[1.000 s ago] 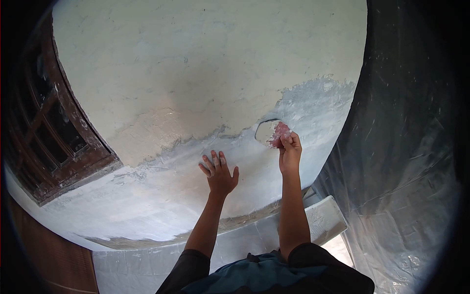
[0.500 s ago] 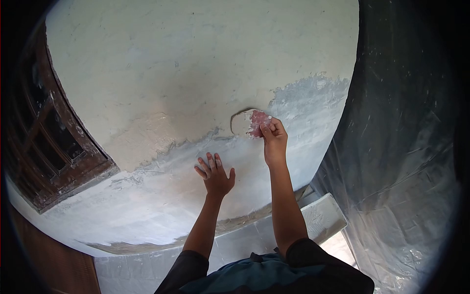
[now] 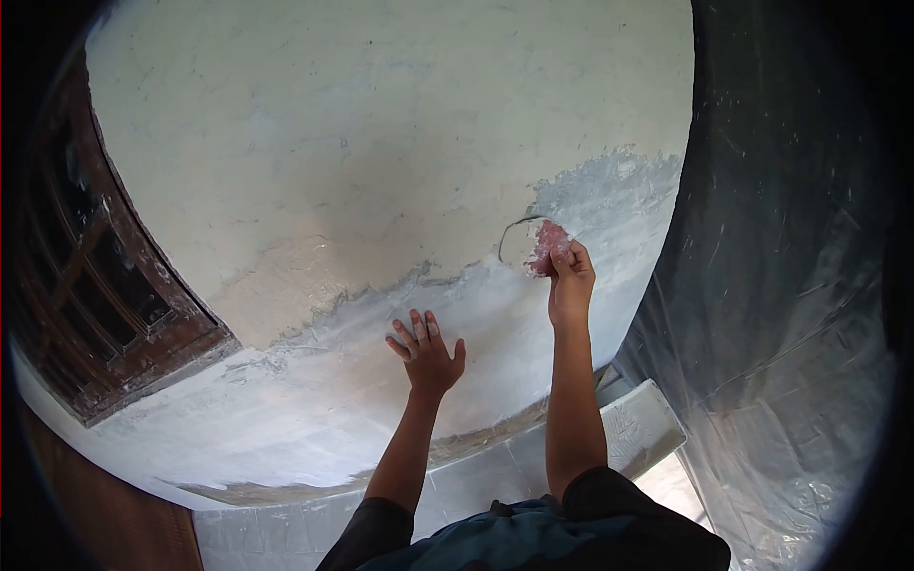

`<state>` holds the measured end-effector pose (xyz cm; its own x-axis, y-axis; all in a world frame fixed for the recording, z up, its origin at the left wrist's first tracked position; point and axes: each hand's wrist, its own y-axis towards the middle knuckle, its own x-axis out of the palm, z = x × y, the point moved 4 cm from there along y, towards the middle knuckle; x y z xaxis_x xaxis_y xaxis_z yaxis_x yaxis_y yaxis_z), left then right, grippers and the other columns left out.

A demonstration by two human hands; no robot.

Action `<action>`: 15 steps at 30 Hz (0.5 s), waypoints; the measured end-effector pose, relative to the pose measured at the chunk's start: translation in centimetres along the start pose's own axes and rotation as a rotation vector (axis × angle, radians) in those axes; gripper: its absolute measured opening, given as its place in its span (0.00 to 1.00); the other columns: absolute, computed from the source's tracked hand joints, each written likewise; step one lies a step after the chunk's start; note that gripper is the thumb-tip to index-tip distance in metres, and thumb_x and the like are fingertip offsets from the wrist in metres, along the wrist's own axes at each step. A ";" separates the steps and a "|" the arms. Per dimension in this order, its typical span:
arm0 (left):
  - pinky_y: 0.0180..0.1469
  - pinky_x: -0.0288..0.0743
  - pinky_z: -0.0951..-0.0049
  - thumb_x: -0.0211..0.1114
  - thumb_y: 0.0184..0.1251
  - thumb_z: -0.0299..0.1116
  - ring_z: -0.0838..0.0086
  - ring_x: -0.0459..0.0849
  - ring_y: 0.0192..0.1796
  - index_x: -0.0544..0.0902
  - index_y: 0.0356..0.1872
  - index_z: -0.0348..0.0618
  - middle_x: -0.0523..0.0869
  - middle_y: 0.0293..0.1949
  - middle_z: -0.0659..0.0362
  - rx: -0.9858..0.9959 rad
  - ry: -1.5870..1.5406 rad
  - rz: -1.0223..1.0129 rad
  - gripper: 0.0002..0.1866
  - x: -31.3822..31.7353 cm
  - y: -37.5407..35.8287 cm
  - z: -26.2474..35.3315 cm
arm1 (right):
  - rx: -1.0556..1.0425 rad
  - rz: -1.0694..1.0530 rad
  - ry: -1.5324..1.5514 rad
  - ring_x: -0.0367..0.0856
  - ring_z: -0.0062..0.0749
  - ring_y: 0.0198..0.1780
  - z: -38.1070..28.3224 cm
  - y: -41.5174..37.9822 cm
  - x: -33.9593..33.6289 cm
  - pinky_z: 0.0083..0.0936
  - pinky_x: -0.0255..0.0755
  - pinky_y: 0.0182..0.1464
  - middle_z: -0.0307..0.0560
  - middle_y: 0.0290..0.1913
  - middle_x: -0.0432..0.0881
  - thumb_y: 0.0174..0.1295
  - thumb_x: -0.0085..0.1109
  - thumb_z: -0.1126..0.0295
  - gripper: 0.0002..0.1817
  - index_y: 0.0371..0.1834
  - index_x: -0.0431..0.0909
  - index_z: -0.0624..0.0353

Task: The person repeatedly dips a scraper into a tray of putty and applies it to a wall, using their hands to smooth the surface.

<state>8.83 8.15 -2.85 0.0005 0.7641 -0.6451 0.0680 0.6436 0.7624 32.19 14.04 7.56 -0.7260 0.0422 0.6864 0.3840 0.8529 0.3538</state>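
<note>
My right hand [image 3: 571,281] pinches a flat, rounded putty scraper [image 3: 550,249] by its right side. The scraper is red where bare and coated with cream putty toward its left edge. It lies against the painted wall [image 3: 381,124], close to the border between the cream upper part and a grey-white skimmed patch [image 3: 609,195]. Lower and to the left, my left hand [image 3: 430,357] is open with fingers spread over the whitish lower wall; its fingertips are whitened, and it holds nothing. Whether its palm presses on the wall cannot be made out.
A brown wooden window frame [image 3: 157,347] with dark panes borders the wall at left. Clear plastic sheeting [image 3: 781,381] hangs at right. Below are a grey tiled ledge [image 3: 476,485] and a pale putty-smeared slab or tray [image 3: 647,423].
My right hand has slid the scraper to the right along the wall. My left hand keeps its spread pose, shifted slightly right and down in view.
</note>
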 end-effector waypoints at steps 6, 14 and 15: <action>0.64 0.26 0.27 0.58 0.57 0.53 0.29 0.32 0.71 0.62 0.65 0.28 0.52 0.70 0.37 -0.043 -0.037 -0.086 0.42 -0.2 0.2 0.1 | 0.063 -0.154 0.051 0.78 0.21 0.43 1.2 -0.4 2.7 0.20 0.70 0.49 0.44 0.42 0.82 0.63 0.52 0.81 0.12 0.50 0.71 0.67; 0.63 0.26 0.26 0.58 0.57 0.53 0.29 0.33 0.71 0.62 0.65 0.28 0.51 0.70 0.36 -0.007 -0.034 -0.007 0.42 -0.1 0.2 0.1 | -0.003 -0.036 0.170 0.77 0.22 0.42 0.5 -0.8 0.7 0.21 0.71 0.48 0.43 0.42 0.81 0.63 0.50 0.82 0.10 0.48 0.71 0.65; 0.63 0.26 0.26 0.58 0.57 0.53 0.29 0.33 0.71 0.62 0.65 0.28 0.51 0.70 0.36 -0.005 -0.039 -0.003 0.42 -0.2 0.1 0.1 | 0.015 -0.088 0.114 0.77 0.20 0.42 1.1 -0.7 1.3 0.20 0.70 0.49 0.41 0.41 0.80 0.63 0.51 0.82 0.10 0.48 0.71 0.65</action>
<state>8.95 8.07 -2.63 0.0396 0.7596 -0.6491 0.0632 0.6464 0.7603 30.35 14.06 7.46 -0.6863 -0.0918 0.7215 0.3126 0.8584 0.4067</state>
